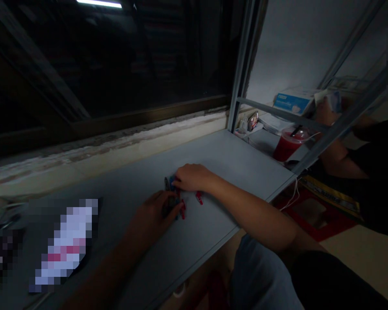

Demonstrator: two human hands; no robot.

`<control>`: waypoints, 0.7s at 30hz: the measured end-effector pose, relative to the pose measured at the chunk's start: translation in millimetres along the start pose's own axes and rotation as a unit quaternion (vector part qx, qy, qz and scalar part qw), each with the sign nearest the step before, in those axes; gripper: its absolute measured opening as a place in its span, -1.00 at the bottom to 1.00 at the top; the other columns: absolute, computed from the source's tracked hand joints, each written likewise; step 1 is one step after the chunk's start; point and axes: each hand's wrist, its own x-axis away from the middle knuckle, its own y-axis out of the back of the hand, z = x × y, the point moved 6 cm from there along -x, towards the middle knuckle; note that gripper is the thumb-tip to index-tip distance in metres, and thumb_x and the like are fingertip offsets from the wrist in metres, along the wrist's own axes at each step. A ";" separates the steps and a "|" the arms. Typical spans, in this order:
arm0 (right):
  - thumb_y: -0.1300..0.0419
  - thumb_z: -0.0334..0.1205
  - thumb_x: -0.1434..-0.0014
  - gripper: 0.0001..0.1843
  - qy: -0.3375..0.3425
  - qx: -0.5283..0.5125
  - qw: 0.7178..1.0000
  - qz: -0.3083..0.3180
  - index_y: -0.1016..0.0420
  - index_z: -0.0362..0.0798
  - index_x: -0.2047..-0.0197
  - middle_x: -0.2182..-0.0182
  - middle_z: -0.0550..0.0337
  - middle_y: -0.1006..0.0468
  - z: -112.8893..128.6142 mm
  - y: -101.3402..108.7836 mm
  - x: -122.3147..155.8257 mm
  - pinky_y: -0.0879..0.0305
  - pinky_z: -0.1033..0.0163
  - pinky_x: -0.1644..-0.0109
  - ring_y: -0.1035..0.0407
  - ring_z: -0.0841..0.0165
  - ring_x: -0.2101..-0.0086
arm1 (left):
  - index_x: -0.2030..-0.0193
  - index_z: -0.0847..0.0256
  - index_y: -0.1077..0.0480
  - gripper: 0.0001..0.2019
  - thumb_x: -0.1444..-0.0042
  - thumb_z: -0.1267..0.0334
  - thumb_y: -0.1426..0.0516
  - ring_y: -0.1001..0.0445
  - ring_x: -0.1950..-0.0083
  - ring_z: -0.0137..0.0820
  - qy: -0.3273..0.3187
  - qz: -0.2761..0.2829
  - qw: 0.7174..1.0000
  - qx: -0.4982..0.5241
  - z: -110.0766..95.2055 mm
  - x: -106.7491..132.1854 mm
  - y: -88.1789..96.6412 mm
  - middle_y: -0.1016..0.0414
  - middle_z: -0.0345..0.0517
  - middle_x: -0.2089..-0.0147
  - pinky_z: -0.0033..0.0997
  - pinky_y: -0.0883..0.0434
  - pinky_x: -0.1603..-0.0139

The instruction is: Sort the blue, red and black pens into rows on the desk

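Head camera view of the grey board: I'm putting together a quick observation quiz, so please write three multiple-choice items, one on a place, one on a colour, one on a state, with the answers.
1. Where does the red cup stand?
A) on the window ledge
B) past the metal frame, off the grey board
C) in the middle of the board

2. What colour is the small plastic clip lying apart from the others?
A) yellow
B) red
C) green

3. How is the right hand placed?
A) palm down over the clips
B) gripping the cup
C) raised well clear of the board

Answers:
1 B, the cup shows beyond the frame.
2 B, its red is plain.
3 A, the fingers lie on the cluster.
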 end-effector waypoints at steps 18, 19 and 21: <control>-0.26 0.02 -0.25 -0.61 -0.035 -0.088 0.995 -0.012 -0.67 -0.18 0.20 0.17 -0.32 -0.70 -3.8 -1.6 -4.7 -0.47 0.06 0.21 -0.62 -0.05 0.14 | 0.17 0.15 -0.46 -0.72 -0.35 0.07 0.00 -0.56 0.35 -0.26 0.017 0.031 0.998 -0.051 -0.1 -2.2 1.1 -0.61 -0.05 0.25 -0.33 -0.39 0.35; -0.26 0.03 -0.26 -0.61 -0.036 -0.113 0.993 -0.011 -0.66 -0.17 0.28 0.24 -0.26 -0.70 -7.9 0.3 -6.8 -0.44 0.13 0.26 -0.61 0.04 0.21 | 0.17 0.15 -0.46 -0.72 -0.34 0.08 0.00 -0.55 0.37 -0.27 0.026 0.033 0.998 -0.054 -0.3 -2.1 1.1 -0.61 -0.05 0.26 -0.33 -0.38 0.36; -0.22 -0.04 -0.30 -0.59 -0.019 -0.187 0.982 0.011 -0.59 -0.16 0.45 0.44 -0.08 -0.65 -13.3 1.1 -11.1 -0.34 0.24 0.36 -0.53 0.27 0.40 | 0.15 0.15 -0.45 -0.72 -0.34 0.08 0.01 -0.55 0.38 -0.28 0.040 0.040 0.997 -0.060 -0.5 -1.4 0.9 -0.61 -0.08 0.27 -0.34 -0.37 0.35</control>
